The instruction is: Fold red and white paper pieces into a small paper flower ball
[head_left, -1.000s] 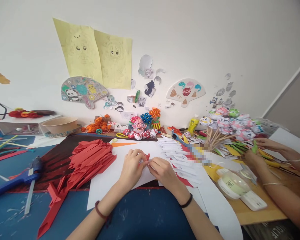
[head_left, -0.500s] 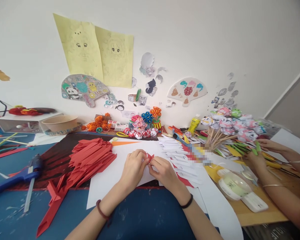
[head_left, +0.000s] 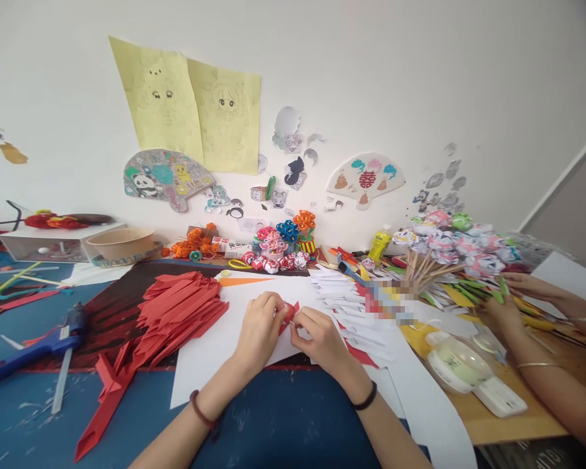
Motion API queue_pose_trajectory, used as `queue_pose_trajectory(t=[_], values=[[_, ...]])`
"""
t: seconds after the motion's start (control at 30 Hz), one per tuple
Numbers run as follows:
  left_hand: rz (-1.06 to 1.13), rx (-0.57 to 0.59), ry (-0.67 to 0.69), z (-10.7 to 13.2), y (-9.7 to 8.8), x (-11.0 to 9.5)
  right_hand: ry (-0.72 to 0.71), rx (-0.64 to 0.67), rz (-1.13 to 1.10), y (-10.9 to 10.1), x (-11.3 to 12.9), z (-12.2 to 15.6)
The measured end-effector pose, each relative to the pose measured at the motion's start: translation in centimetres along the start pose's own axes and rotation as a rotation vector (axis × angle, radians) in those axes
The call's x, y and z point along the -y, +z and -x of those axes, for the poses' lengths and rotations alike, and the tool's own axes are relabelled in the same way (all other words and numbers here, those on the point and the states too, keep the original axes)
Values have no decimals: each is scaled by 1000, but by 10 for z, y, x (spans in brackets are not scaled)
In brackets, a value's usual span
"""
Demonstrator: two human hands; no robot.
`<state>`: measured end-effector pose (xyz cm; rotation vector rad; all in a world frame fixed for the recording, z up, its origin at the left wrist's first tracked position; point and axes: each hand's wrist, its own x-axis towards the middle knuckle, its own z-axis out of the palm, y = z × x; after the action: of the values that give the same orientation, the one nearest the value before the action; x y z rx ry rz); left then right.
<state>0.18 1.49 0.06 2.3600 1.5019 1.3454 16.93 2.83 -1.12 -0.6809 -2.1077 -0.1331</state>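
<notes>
Between my two hands, above a white paper sheet (head_left: 195, 365), is a small red folded paper piece (head_left: 290, 314), partly hidden by fingers. My left hand (head_left: 261, 322) is closed, pinching it from the left with thumb and fingers. From the right, my right hand (head_left: 320, 335) pinches its lower edge, fingertips pressed together. Left of my hands lies a large heap of red folded paper strips (head_left: 180, 312), one long strip pointing toward me. Just right of them, white folded paper strips (head_left: 349, 309) are laid in an overlapping row.
A blue glue gun (head_left: 53, 342) lies at the left. Behind stand a beige bowl (head_left: 122, 241) and small bead-like flowers (head_left: 273, 241). At the right are paper flowers on sticks (head_left: 449, 247), a clear bottle (head_left: 454, 365) and another person's hands (head_left: 508, 319) holding something green.
The view has shifted slightly. My fingers have moved a little on the red paper piece, and both hands still hold it. The other person's hands stay in about the same place.
</notes>
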Motion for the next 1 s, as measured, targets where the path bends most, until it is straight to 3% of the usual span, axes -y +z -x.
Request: queue_pose_trajectory(t=[0.27,0.43,0.57,0.67,1.0], values=[[24,-53,-12,-2,-6,-5,39,-23,145,0,1,0],[8,-71,-13,-1,-4,-5,-10,-1,213,3,-1,1],[18,5,-109,3,-1,-5,-67,-53,270,7,0,3],[67,34,-131,3,-1,-6,-77,-79,259,8,2,1],[110,-51,-127,3,1,-3,-30,-108,200,9,5,1]])
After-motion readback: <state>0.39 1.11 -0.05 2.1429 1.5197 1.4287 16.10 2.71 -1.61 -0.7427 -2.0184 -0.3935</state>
